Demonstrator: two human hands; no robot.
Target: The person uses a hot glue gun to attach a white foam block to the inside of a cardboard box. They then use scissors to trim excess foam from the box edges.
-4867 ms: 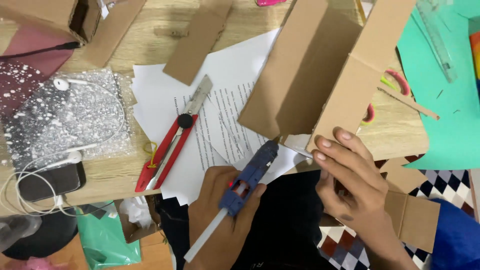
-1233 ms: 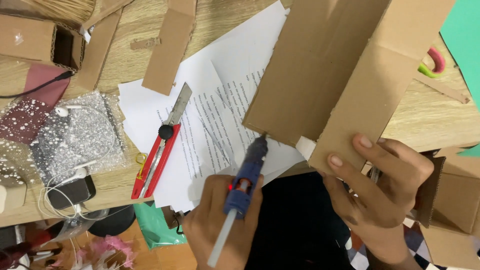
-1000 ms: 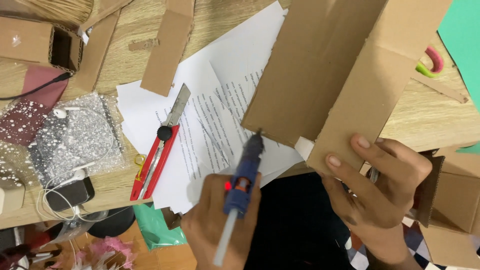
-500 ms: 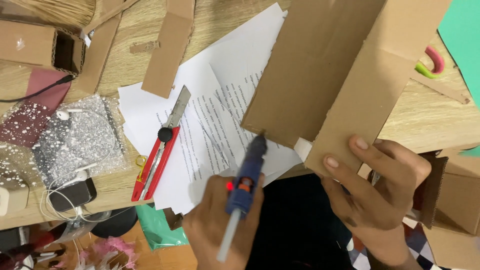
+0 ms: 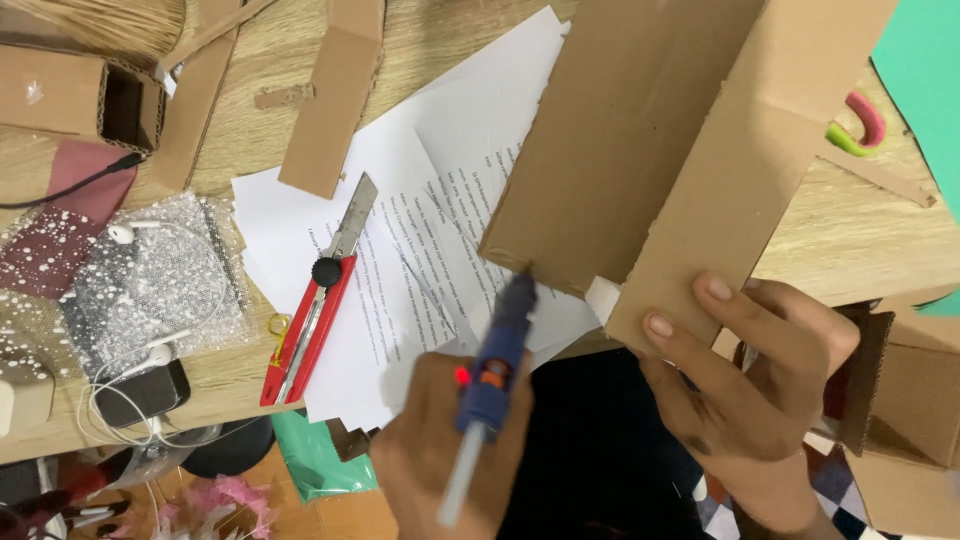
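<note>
The left hand [image 5: 455, 455] comes up from six o'clock, fingers wrapped tight around a blue glue gun [image 5: 497, 345] with a small red light on its body and a pale glue stick jutting from its rear. The nozzle points toward twelve o'clock and meets the lower edge of a folded cardboard piece [image 5: 660, 150]; motion blur softens the gun's outline. The right hand [image 5: 765, 385] rises from five o'clock, wrist bent, its fingers spread slightly and pressed flat on the cardboard's lower right flap, thumb hidden behind it. The cardboard is brown and matte, with raw corrugated edges, and fills the frame from centre toward one o'clock. At nine o'clock of the gun, a red utility knife [image 5: 318, 300] with its steel blade extended lies on white printed sheets [image 5: 400, 250]. Farther toward nine o'clock, a crinkled bubble-wrap bag [image 5: 150, 280] and white earphones [image 5: 135, 235] rest on the wooden table [image 5: 860, 240].
</note>
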